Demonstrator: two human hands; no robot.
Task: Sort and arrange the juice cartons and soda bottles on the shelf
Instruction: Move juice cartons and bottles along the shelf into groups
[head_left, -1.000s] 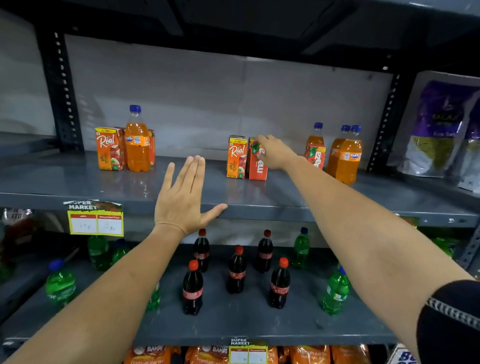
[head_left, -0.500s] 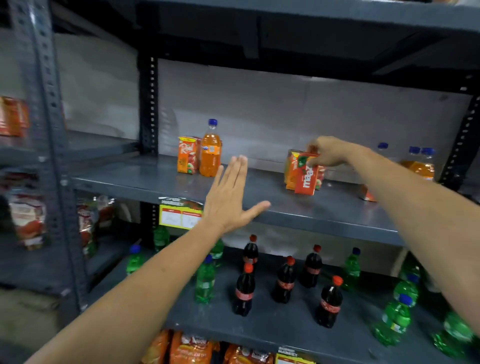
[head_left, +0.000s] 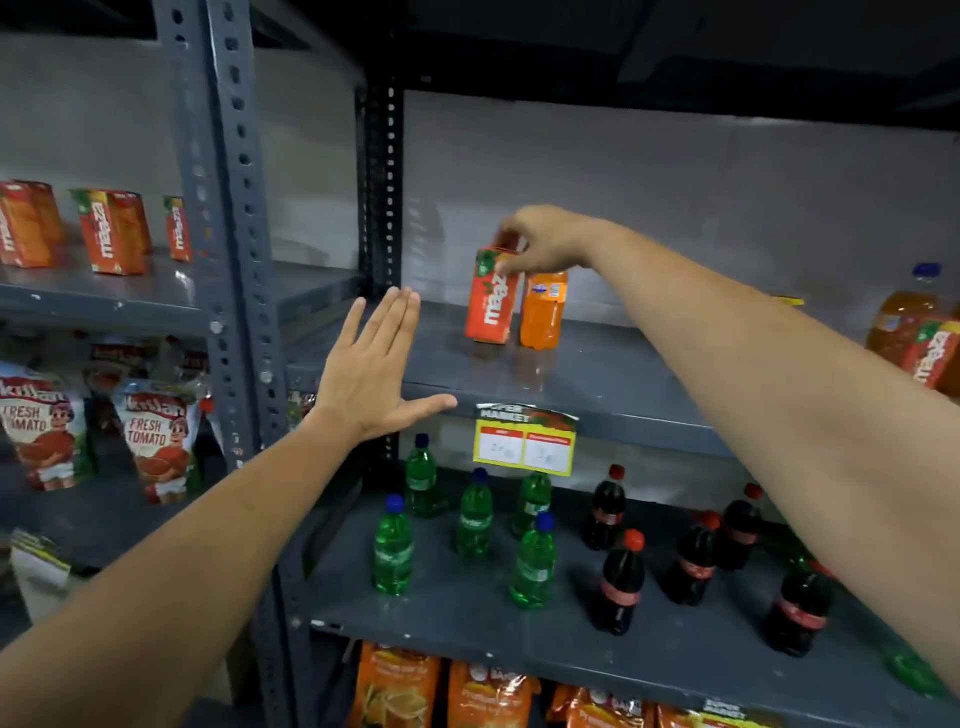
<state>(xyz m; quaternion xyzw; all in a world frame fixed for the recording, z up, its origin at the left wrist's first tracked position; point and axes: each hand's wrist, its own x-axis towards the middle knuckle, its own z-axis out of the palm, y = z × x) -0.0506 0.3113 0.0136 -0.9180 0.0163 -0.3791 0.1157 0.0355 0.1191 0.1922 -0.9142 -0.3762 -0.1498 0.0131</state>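
Note:
My right hand (head_left: 545, 244) grips the top of a red Maaza juice carton (head_left: 491, 301), held upright just above or on the grey middle shelf (head_left: 597, 374). An orange soda bottle (head_left: 543, 309) stands right beside the carton, its cap hidden behind my hand. My left hand (head_left: 371, 369) hovers flat and open in front of the shelf's left end, holding nothing. More Maaza cartons (head_left: 111, 231) stand on the neighbouring shelf to the left. At the far right are another orange soda bottle (head_left: 904, 317) and a Maaza carton (head_left: 935, 358).
A grey perforated upright post (head_left: 228, 249) divides the two shelf units. Green soda bottles (head_left: 475, 519) and dark cola bottles (head_left: 621, 582) stand on the lower shelf. A yellow price tag (head_left: 524, 441) hangs from the shelf edge. Tomato snack bags (head_left: 150, 441) sit lower left.
My right hand has carried the Maaza carton leftward along the shelf, next to the orange bottle near the left end. The view has swung left. My left hand stays open.

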